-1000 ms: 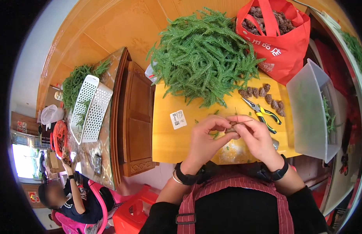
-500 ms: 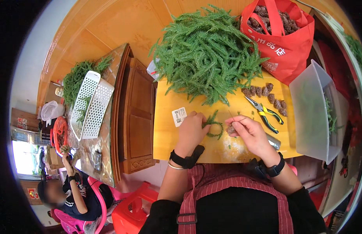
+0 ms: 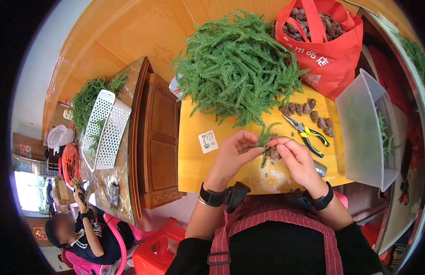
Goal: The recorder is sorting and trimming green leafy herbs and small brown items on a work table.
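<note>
Near the front of the yellow table (image 3: 194, 172), my two hands meet. My left hand (image 3: 233, 156) pinches a green artificial fir sprig (image 3: 267, 134), which stands upright between the fingers. Close against its stem, my right hand (image 3: 296, 158) holds a small brown pine cone (image 3: 273, 155) in a closed pinch; the fingers partly cover the cone. A thin wire seems to run by the right fingertips, too fine to follow. Pliers with yellow-and-black handles (image 3: 307, 136) lie beyond my right hand, beside several loose pine cones (image 3: 292, 109).
Behind my hands rises a big heap of fir sprigs (image 3: 240, 68). A red bag of pine cones (image 3: 324, 59) and a translucent bin (image 3: 361, 137) stand right. A silver cylinder (image 3: 320, 169) and a white card (image 3: 208, 141) lie on the table. Far left, a co-worker (image 3: 91, 229) sits by white baskets (image 3: 105, 133).
My left hand has moved right, bringing the sprig up to the pine cone in my right hand. The sprig, curled in a loop before, now stands straighter.
</note>
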The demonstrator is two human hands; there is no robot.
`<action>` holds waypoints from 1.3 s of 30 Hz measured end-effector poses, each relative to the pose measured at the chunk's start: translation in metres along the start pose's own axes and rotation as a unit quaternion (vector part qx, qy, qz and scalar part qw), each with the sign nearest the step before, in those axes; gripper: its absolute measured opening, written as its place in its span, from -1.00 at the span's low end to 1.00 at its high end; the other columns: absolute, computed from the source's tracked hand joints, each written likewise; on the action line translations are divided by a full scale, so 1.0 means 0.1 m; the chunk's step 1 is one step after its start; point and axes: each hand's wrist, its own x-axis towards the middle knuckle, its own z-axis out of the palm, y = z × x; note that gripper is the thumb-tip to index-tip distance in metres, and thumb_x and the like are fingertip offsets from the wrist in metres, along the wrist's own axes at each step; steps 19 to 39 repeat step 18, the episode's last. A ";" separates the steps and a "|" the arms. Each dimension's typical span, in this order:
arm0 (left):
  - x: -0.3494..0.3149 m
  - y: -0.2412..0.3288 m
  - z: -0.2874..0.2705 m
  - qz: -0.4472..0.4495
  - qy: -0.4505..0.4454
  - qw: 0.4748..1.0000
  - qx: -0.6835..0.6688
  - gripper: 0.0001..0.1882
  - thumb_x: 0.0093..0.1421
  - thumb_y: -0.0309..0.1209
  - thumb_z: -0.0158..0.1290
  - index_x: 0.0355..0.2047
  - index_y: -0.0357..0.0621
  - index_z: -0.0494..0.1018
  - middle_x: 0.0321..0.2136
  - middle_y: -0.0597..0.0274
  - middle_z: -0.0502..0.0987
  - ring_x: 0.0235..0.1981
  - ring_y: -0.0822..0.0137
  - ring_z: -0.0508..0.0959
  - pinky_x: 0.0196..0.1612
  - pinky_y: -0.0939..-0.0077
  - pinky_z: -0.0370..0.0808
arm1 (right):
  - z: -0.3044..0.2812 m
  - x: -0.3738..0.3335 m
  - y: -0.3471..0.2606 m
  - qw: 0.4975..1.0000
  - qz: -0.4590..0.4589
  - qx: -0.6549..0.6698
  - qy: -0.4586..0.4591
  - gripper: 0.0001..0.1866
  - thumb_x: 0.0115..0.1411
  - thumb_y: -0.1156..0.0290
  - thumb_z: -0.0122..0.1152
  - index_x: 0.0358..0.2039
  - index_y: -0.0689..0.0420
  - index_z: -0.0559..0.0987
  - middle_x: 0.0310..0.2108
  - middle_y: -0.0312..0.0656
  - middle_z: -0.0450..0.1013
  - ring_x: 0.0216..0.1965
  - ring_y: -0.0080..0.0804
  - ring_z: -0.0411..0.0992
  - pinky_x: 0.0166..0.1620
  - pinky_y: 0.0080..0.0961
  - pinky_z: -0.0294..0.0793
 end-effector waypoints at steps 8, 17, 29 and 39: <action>0.01 -0.05 0.02 -0.005 -0.072 0.991 -0.109 -0.75 0.01 -0.70 0.04 -0.33 -0.16 0.29 -0.34 0.23 0.48 -0.27 0.39 0.51 -0.16 0.56 0.44 | -0.05 -0.07 -0.09 0.994 -0.007 0.106 0.007 -0.79 0.27 0.42 -0.15 -0.23 0.23 0.45 -0.13 -0.21 0.39 -0.36 -0.66 0.32 -0.28 -0.71 0.33; 0.03 0.00 0.28 0.198 0.026 0.967 0.156 -0.60 0.01 -0.65 0.09 -0.17 -0.10 0.23 -0.27 0.27 0.34 -0.23 0.44 0.45 -0.15 0.60 0.41 | -0.05 -0.09 -0.12 0.985 0.002 0.171 0.025 -0.77 0.28 0.39 -0.16 -0.19 0.20 0.45 -0.04 -0.17 0.34 -0.25 -0.63 0.35 -0.26 -0.69 0.37; 0.06 -0.02 0.25 0.224 0.008 0.960 0.168 -0.53 0.02 -0.64 0.09 -0.08 -0.08 0.21 -0.16 0.22 0.29 -0.22 0.42 0.44 -0.12 0.59 0.40 | -0.06 -0.09 -0.12 0.985 0.002 0.171 0.027 -0.77 0.28 0.39 -0.16 -0.19 0.20 0.45 -0.04 -0.17 0.34 -0.25 -0.63 0.35 -0.26 -0.69 0.37; 0.06 -0.02 0.25 0.224 0.008 0.960 0.168 -0.53 0.02 -0.64 0.09 -0.08 -0.08 0.21 -0.16 0.22 0.29 -0.22 0.42 0.44 -0.12 0.59 0.40 | -0.06 -0.09 -0.12 0.985 0.002 0.171 0.027 -0.77 0.28 0.39 -0.16 -0.19 0.20 0.45 -0.04 -0.17 0.34 -0.25 -0.63 0.35 -0.26 -0.69 0.37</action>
